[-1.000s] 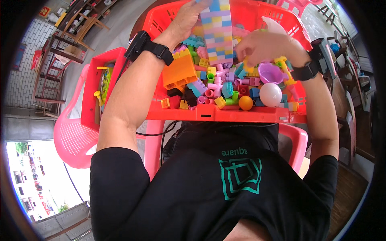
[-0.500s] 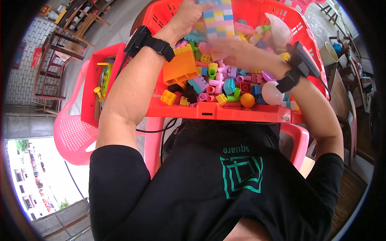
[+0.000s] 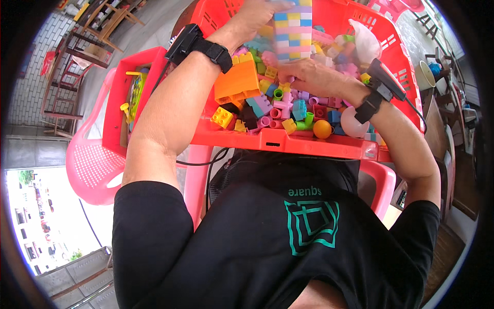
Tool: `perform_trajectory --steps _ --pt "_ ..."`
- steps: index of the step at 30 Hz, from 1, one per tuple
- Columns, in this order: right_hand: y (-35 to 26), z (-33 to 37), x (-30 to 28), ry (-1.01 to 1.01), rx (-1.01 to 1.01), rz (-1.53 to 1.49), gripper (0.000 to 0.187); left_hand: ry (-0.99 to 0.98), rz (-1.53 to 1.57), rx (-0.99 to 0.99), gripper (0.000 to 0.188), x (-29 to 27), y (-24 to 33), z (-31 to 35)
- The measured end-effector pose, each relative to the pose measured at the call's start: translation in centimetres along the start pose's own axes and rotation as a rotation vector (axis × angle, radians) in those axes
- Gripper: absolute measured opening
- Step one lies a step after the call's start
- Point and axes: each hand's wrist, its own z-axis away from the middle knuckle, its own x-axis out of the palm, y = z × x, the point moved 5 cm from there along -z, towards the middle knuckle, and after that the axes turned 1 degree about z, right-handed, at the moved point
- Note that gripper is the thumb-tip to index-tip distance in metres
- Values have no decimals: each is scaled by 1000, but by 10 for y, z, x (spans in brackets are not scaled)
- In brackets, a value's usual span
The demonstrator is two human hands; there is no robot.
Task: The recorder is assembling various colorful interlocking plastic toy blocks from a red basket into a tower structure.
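A tall stack of toy building bricks (image 3: 293, 36) in pastel yellow, blue, pink and white stands over the red plastic basket (image 3: 309, 147), its top cut off by the picture's edge. My left hand (image 3: 256, 18) grips its upper left side, fingers reaching across the face. At the stack's lower end is my right hand (image 3: 306, 73), fingers curled downward above the loose bricks; whatever they hold is hidden. Loose bricks fill the basket around both hands, with an orange block (image 3: 236, 82) at the left and an orange ball (image 3: 322, 129) near the front.
A smaller red bin (image 3: 114, 103) with a yellow-green package adjoins the basket's left side. A pale balloon-like ball (image 3: 354, 122) lies under my right wrist, and a white plastic bag (image 3: 366, 41) sits at the basket's far right. A pink chair (image 3: 95, 159) stands at the left.
My right hand, blurred before, is now clearer and slightly lower at the stack's base. The basket and stack appear shifted a little to the right in the picture.
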Motion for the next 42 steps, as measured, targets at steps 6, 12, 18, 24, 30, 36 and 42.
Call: perform_trajectory --steps 6,12,18,24,30,36,42 --pt "3 4 8 31 -72 82 20 -14 -88 33 24 2 1 -3" --pt "-2 -1 -15 69 58 136 25 -67 -30 28 27 -4 -7 -7" --pt "-18 8 -76 249 110 100 24 -102 -130 37 31 4 -5 4" --pt "-16 44 -171 888 10 -271 25 -149 -123 -16 36 32 11 21" --pt "6 38 -161 797 100 -29 23 -154 -74 -62 38 39 14 24" --pt "7 35 -159 699 115 116 22 -170 -123 -82 39 40 13 24" --pt "2 33 -159 604 154 20 20 -194 -100 -71 43 39 13 24"
